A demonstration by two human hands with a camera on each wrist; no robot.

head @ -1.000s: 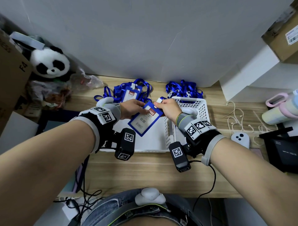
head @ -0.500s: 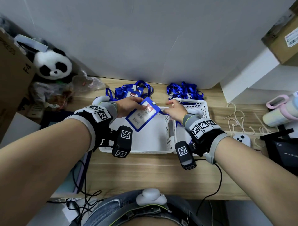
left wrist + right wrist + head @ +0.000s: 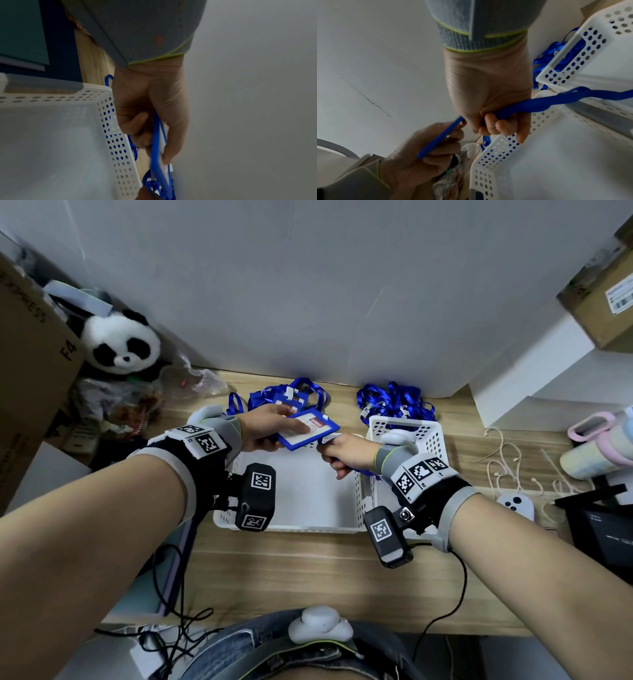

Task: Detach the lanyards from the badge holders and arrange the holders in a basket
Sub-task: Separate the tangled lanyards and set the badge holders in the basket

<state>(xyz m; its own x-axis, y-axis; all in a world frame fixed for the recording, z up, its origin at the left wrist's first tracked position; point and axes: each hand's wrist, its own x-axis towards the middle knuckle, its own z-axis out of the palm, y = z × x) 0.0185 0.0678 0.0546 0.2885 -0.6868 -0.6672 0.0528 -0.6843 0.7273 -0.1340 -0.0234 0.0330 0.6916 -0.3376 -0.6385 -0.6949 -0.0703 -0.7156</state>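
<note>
Since before, the badge holder (image 3: 307, 430) has tilted flatter above the basket's (image 3: 289, 529) far rim; left hand (image 3: 265, 429) fingers pinch its stiff, light frame, right hand (image 3: 344, 453) fingers curl round the limp lanyard (image 3: 553, 100).

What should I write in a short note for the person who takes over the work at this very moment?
Left hand: grips the blue badge holder, raised above the large white basket.
Right hand: fingers curled round the blue lanyard, right beside the holder's corner; whether the clip is off cannot be seen.
Done: loose lanyards lie behind the small basket.
Left: the large basket shows no holders yet; more holders with lanyards wait behind it.
</note>
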